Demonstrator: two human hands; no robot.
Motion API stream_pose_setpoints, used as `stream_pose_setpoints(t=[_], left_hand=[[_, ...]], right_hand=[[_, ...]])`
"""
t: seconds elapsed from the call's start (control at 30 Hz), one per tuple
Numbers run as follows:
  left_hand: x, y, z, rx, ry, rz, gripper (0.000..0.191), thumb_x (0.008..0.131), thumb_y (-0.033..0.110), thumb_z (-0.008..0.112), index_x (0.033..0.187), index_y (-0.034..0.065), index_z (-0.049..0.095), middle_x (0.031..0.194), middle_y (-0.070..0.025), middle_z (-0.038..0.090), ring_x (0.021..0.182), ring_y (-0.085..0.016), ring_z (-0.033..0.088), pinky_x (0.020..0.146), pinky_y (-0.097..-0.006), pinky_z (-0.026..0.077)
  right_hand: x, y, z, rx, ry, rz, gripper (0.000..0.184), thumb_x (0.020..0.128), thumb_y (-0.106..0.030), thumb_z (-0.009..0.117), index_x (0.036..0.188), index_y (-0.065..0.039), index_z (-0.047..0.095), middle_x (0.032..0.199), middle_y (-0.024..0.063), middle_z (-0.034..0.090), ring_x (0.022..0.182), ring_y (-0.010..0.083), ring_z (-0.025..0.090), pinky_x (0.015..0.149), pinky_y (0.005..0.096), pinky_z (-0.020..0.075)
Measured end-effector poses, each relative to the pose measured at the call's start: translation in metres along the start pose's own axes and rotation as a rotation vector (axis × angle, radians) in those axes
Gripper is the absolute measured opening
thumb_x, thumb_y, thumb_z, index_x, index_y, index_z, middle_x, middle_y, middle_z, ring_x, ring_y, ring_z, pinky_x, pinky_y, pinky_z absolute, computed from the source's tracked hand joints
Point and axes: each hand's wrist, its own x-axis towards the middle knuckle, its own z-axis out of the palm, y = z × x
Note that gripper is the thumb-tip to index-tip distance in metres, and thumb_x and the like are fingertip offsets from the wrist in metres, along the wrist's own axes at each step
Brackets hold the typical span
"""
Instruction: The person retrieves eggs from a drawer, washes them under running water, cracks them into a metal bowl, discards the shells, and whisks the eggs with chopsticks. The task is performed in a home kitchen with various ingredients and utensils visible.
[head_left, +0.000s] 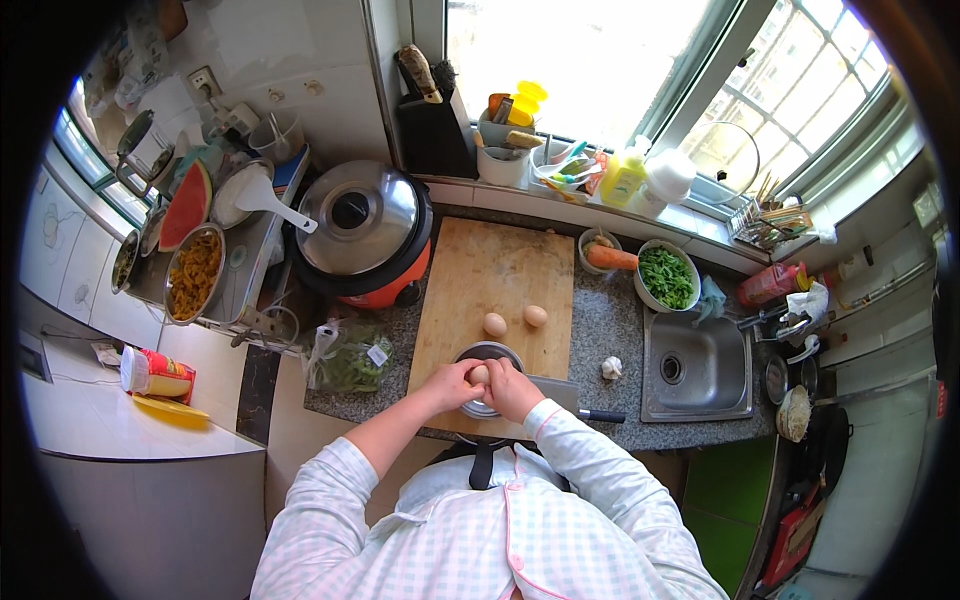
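Between my left hand (453, 384) and my right hand (510, 390) is an egg (478, 374), with the fingers of both hands on it. They hold it over a metal bowl (491, 349), whose inside is mostly hidden by my hands. The bowl stands on a wooden cutting board (501, 262). Two more eggs, one to the left (494, 325) and one to the right (535, 316), lie on the board just beyond the bowl. A cleaver (559, 391) rests by my right wrist, its black handle reaching past the board's right edge.
A bagged green vegetable (352, 358) and a lidded electric cooker (356, 217) are at left. To the right lie a garlic bulb (611, 367), a bowl of chopped greens (666, 276), a carrot (611, 257) on a small bowl, and a steel sink (701, 360).
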Motion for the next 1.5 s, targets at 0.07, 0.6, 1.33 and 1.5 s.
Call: stream_pose_setpoints(t=[0.07, 0.6, 1.33, 1.5], left_hand=[[0.001, -0.002, 0.001, 0.023, -0.003, -0.001, 0.053, 0.075, 0.031, 0.071, 0.122, 0.0083, 0.061, 0.105, -0.0175, 0.069, 0.096, -0.029, 0.068, 0.084, -0.0368, 0.054], [0.007, -0.004, 0.001, 0.087, 0.0, 0.014, 0.048, 0.075, 0.033, 0.069, 0.117, 0.009, 0.063, 0.102, -0.0184, 0.069, 0.094, -0.033, 0.067, 0.082, -0.0397, 0.054], [-0.011, 0.038, -0.036, 0.64, 0.329, 0.585, 0.042, 0.074, 0.012, 0.067, 0.115, 0.0113, 0.06, 0.107, -0.0078, 0.062, 0.09, -0.027, 0.063, 0.078, -0.0377, 0.053], [-0.019, 0.055, -0.043, 0.682, 0.424, 0.674, 0.04, 0.073, 0.012, 0.068, 0.113, 0.0126, 0.061, 0.107, -0.0063, 0.062, 0.09, -0.025, 0.063, 0.076, -0.0375, 0.053]], right_hand=[[-0.001, 0.003, 0.004, -0.021, 0.009, -0.017, 0.041, 0.085, -0.02, 0.063, 0.117, -0.001, 0.048, 0.102, 0.0241, 0.054, 0.088, 0.0428, 0.06, 0.078, 0.0453, 0.0525], [-0.002, 0.002, 0.008, 0.003, 0.052, -0.039, 0.042, 0.08, -0.011, 0.063, 0.117, 0.002, 0.05, 0.1, 0.0233, 0.055, 0.092, 0.039, 0.059, 0.081, 0.0423, 0.0516], [-0.002, -0.01, -0.072, -0.423, 0.06, -0.366, 0.035, 0.084, -0.013, 0.056, 0.118, -0.011, 0.056, 0.12, 0.007, 0.056, 0.103, 0.0254, 0.057, 0.087, 0.0384, 0.0428], [-0.008, -0.03, -0.092, -0.363, 0.14, -0.346, 0.033, 0.085, -0.013, 0.057, 0.118, -0.012, 0.057, 0.117, 0.0084, 0.057, 0.102, 0.0267, 0.058, 0.088, 0.0383, 0.0414]])
